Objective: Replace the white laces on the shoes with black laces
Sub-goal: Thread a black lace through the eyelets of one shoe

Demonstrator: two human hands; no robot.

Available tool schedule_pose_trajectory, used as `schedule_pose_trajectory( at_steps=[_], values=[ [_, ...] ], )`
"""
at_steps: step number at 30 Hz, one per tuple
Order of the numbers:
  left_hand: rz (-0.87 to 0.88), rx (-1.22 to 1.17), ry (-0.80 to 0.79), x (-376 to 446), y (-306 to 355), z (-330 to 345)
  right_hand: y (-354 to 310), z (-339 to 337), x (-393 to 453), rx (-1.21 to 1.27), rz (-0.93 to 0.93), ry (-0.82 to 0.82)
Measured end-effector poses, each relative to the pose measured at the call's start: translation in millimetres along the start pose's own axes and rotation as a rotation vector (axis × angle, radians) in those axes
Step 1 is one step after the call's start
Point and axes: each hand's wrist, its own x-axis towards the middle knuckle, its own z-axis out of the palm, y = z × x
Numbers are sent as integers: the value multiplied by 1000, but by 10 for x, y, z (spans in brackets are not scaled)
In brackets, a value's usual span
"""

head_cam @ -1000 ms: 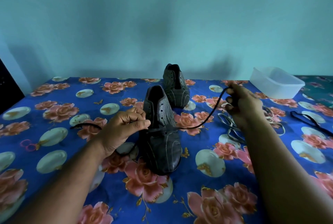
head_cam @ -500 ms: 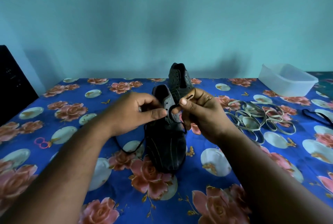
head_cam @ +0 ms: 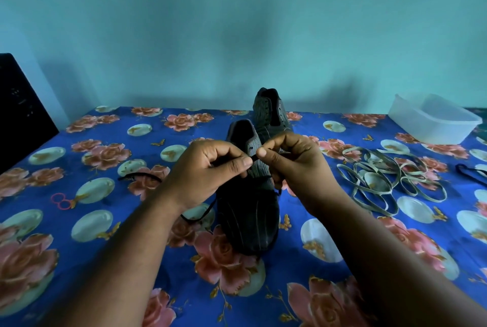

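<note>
Both hands meet mid-frame over the dark striped fabric shoe point(head_cam: 250, 210): left hand point(head_cam: 208, 171) and right hand point(head_cam: 295, 163) each pinch the thin black lace point(head_cam: 200, 214) at its tongue. Pile of removed white flat laces point(head_cam: 390, 176) sits at right.

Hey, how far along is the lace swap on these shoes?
Done: the white laces lie loose on the cloth. In hand: the left hand and right hand pinch the black lace over the near shoe, threading barely begun. Left: the far shoe shows no lace; a second black lace waits at right.
</note>
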Motion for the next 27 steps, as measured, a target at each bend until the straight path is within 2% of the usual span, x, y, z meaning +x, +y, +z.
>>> schedule_pose_trajectory(
  at_steps=[3, 9, 10, 12, 15, 17, 19, 22, 24, 27],
  values=[
    [-31, -108, 0, -15, 30, 15, 27, 43, -1, 5, -10, 20],
    [15, -17, 50, 6, -14, 17, 39, 94, 0, -7, -20, 26],
    [5, -44, 85, 10, -13, -13, 33, 72, 6, -62, -18, 37],
    [-18, -178, 244, 31, -11, -97, 69, -21, 35, -335, -52, 23],
    [-84, -542, 508, 59, -26, -287, 136, -170, 34, -788, -66, -113],
    [-199, -644, 585, 68, -67, -352, 149, -207, 23, -873, -58, -176],
    [-305, -587, 587, 73, -120, -338, 139, -180, 17, -874, -90, -213],
    [-324, -564, 566, 83, -144, -280, 137, -88, 0, -768, -70, -245],
    [-310, -635, 557, 93, -117, -254, 132, -53, -1, -753, -34, -197],
    [-275, -673, 503, 93, -103, -239, 147, -62, 25, -865, 0, -118]
  ],
)
